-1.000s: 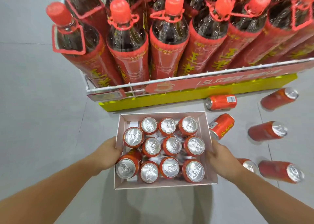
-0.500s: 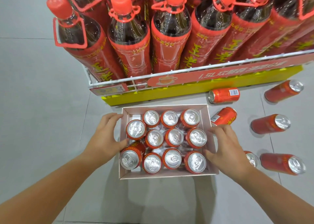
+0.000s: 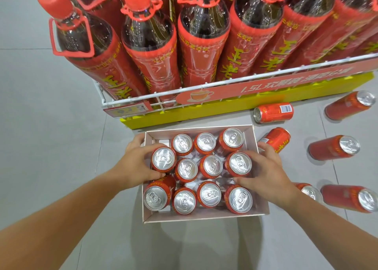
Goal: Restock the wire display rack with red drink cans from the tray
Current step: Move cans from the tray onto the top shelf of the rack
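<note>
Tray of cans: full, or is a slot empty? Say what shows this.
Not full. The tray holds eleven upright cans; the back row has three, leaving its back-left corner bare.

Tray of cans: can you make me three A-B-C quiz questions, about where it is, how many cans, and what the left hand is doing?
1. Where is the tray? A on the floor by the rack; B on a table; C on a chair.
2. How many cans stand in it? A 8; B 11; C 15.
3. What does the left hand do? A lies flat; B waves; C grips a can.
Answers: A, floor tiles surround it; B, rows of three, four, four; C, it curls round the can.
</note>
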`<control>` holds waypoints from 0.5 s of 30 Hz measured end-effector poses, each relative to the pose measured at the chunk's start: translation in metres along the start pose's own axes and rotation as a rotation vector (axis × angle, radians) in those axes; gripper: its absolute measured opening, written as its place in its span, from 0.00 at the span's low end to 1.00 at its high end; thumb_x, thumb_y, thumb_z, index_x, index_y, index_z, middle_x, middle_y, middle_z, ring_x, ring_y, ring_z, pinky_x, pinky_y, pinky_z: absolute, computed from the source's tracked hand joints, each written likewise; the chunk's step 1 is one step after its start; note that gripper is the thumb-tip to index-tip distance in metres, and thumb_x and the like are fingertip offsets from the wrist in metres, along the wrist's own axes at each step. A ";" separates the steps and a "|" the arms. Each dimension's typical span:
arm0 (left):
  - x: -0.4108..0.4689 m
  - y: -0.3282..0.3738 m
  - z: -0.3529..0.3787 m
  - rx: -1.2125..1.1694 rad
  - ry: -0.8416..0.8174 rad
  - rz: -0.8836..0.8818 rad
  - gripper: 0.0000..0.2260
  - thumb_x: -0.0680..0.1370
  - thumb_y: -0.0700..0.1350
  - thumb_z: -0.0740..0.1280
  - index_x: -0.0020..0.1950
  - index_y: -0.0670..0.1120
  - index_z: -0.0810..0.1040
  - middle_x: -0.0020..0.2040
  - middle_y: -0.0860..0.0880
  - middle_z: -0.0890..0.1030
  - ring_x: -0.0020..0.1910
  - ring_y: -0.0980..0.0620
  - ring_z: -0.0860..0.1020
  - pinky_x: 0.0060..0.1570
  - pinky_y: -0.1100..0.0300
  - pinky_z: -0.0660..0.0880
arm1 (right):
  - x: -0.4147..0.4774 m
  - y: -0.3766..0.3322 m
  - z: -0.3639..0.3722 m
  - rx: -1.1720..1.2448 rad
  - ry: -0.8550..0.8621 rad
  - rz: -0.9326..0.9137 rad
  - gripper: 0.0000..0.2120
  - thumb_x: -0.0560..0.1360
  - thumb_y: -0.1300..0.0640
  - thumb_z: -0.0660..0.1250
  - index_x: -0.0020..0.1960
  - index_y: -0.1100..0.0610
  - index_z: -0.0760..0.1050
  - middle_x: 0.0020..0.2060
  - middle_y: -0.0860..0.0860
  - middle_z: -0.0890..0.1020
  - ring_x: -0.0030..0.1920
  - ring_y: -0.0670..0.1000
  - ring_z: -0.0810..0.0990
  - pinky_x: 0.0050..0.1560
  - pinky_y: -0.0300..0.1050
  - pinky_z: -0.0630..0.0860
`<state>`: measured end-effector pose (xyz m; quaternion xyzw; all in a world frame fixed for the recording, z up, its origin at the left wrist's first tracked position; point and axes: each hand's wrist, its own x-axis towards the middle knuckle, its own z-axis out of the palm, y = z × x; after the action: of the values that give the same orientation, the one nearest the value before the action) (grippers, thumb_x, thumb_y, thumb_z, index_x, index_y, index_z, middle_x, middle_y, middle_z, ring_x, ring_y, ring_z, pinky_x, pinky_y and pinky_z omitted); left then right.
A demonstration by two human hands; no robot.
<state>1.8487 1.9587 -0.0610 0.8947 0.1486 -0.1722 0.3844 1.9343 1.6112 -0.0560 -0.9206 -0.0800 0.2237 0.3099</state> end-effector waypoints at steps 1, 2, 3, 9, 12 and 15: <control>-0.002 0.001 0.001 -0.037 0.037 -0.004 0.32 0.56 0.57 0.81 0.55 0.77 0.75 0.69 0.53 0.64 0.71 0.46 0.64 0.72 0.45 0.66 | -0.002 -0.001 0.000 0.014 0.037 -0.004 0.31 0.59 0.51 0.84 0.61 0.44 0.80 0.70 0.47 0.62 0.69 0.46 0.59 0.69 0.40 0.56; -0.005 0.002 0.001 -0.087 0.075 -0.017 0.31 0.55 0.56 0.83 0.54 0.75 0.77 0.70 0.54 0.63 0.72 0.48 0.64 0.72 0.48 0.65 | -0.005 -0.003 0.000 0.027 0.074 -0.010 0.30 0.58 0.50 0.84 0.58 0.44 0.81 0.68 0.47 0.63 0.67 0.44 0.59 0.69 0.40 0.56; -0.008 0.004 0.000 -0.134 0.110 -0.038 0.31 0.55 0.55 0.85 0.54 0.71 0.78 0.70 0.55 0.63 0.72 0.50 0.64 0.71 0.53 0.64 | -0.007 -0.006 -0.001 0.042 0.106 -0.016 0.28 0.58 0.50 0.84 0.56 0.44 0.81 0.66 0.46 0.63 0.65 0.43 0.59 0.69 0.40 0.56; -0.021 0.022 -0.020 -0.459 0.220 -0.090 0.24 0.55 0.58 0.84 0.50 0.64 0.84 0.66 0.57 0.71 0.67 0.57 0.73 0.66 0.63 0.68 | -0.017 -0.028 -0.026 0.249 0.107 -0.021 0.22 0.62 0.54 0.83 0.51 0.48 0.77 0.55 0.44 0.75 0.58 0.40 0.69 0.58 0.21 0.60; -0.030 0.044 -0.038 -0.626 0.226 -0.091 0.20 0.62 0.46 0.82 0.52 0.52 0.84 0.57 0.53 0.83 0.56 0.58 0.80 0.58 0.65 0.74 | -0.020 -0.048 -0.050 0.522 0.004 -0.011 0.19 0.64 0.59 0.81 0.51 0.54 0.77 0.45 0.45 0.83 0.48 0.40 0.80 0.52 0.31 0.72; -0.038 0.073 -0.060 -0.748 0.221 -0.108 0.18 0.62 0.40 0.81 0.50 0.48 0.83 0.45 0.53 0.87 0.47 0.56 0.83 0.54 0.59 0.78 | -0.025 -0.074 -0.077 0.700 -0.037 0.011 0.15 0.70 0.68 0.75 0.53 0.56 0.77 0.41 0.46 0.86 0.43 0.43 0.83 0.44 0.34 0.77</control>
<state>1.8549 1.9494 0.0402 0.6968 0.2886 -0.0288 0.6561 1.9469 1.6220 0.0520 -0.7547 0.0008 0.2561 0.6040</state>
